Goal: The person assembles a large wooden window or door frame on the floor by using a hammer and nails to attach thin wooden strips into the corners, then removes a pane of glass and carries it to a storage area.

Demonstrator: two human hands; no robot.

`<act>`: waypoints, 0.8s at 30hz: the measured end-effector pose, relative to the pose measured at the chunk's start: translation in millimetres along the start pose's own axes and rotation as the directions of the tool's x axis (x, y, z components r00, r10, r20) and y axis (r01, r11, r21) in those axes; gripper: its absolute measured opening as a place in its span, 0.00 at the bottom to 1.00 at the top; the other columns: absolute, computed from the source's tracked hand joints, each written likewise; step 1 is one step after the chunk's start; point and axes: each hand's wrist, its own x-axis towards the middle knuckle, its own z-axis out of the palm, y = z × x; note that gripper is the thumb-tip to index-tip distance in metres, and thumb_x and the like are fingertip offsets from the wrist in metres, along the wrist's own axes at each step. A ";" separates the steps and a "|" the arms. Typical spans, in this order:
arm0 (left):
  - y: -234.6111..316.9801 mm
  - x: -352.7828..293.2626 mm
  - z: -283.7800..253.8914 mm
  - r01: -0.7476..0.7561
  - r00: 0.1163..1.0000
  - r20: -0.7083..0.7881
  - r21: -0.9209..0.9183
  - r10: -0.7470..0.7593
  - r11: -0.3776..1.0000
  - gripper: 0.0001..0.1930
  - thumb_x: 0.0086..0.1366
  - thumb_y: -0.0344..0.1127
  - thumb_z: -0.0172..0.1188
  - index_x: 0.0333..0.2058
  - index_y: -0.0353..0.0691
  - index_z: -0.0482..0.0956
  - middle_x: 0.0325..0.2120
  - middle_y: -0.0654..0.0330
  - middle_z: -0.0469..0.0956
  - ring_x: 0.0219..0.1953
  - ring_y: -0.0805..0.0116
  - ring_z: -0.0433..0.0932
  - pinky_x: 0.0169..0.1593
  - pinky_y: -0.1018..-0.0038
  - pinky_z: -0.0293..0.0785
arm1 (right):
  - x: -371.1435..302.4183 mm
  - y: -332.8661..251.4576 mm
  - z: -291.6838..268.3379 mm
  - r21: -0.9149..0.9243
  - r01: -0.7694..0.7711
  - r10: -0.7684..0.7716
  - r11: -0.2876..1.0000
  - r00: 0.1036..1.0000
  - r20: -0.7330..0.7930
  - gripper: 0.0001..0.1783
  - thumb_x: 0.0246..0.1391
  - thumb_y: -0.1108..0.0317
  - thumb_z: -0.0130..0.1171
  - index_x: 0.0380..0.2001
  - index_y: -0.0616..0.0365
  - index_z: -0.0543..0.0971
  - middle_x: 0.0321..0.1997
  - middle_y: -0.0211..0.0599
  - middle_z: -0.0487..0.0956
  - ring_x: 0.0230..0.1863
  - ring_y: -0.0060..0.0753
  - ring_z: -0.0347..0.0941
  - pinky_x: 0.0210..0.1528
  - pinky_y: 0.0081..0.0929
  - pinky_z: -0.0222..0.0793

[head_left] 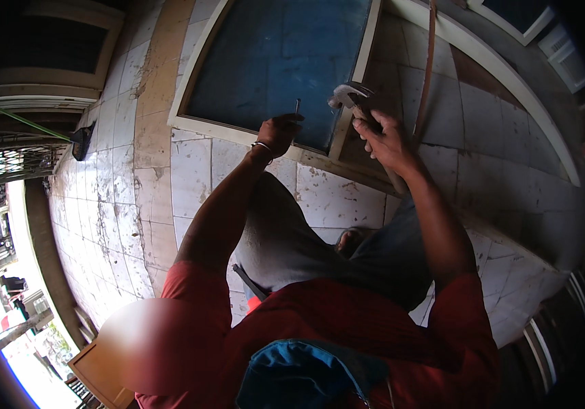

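My right hand [389, 142] is wrapped round the handle of a claw hammer [352, 94], its metal head raised over the right side of a framed glass panel. My left hand [279, 135] grips a thin upright metal rod [298, 106] at the panel's near edge; whether it is a chisel or a punch I cannot tell. The rod's lower end is hidden by the fingers. The panel has a cream frame [224, 132] around a bluish pane [272, 61] and lies in front of my knees. Hammer and rod are apart.
A larger cream frame [510, 65] lies to the right, with a thin brown strip [429, 68] across it. At the far left, a broom [82, 141] with a green handle rests on the worn tiled floor [111, 204]. More framed panels [53, 51] stand behind it.
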 end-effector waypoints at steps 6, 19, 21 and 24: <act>21.0 -4.3 -6.9 -0.002 1.000 0.021 -0.014 0.003 1.000 0.14 0.60 0.42 0.60 0.44 0.47 0.81 0.35 0.58 0.82 0.36 0.68 0.81 0.42 0.72 0.74 | 15.2 -23.8 40.0 -0.150 0.525 -0.544 0.838 0.825 -0.151 0.26 0.61 0.53 0.54 0.51 0.66 0.70 0.28 0.30 0.72 0.26 0.21 0.68 0.31 0.27 0.69; -10.4 -10.0 -1.6 -0.147 0.989 0.020 0.041 0.146 0.988 0.08 0.66 0.39 0.53 0.38 0.43 0.76 0.31 0.57 0.78 0.34 0.57 0.79 0.36 0.68 0.75 | 23.0 -27.8 44.2 -0.290 0.318 -0.302 0.902 0.948 0.102 0.21 0.61 0.50 0.51 0.36 0.62 0.75 0.25 0.51 0.76 0.28 0.50 0.76 0.32 0.41 0.69; -22.0 -4.7 -0.8 -0.255 0.967 0.006 0.112 0.256 0.960 0.08 0.67 0.39 0.52 0.37 0.42 0.76 0.29 0.57 0.77 0.33 0.57 0.79 0.35 0.67 0.74 | 14.1 -38.5 48.2 -0.119 0.239 -0.237 0.964 0.971 0.032 0.22 0.60 0.50 0.53 0.38 0.62 0.76 0.28 0.54 0.77 0.31 0.52 0.77 0.35 0.42 0.70; -1.2 -6.6 0.7 -0.299 0.954 0.051 0.142 0.294 0.944 0.09 0.66 0.40 0.53 0.36 0.40 0.74 0.25 0.57 0.74 0.30 0.58 0.78 0.32 0.65 0.73 | 21.5 4.2 56.8 -0.314 0.466 -0.512 0.827 0.855 -0.078 0.22 0.60 0.50 0.53 0.39 0.61 0.76 0.25 0.48 0.76 0.26 0.46 0.74 0.33 0.39 0.70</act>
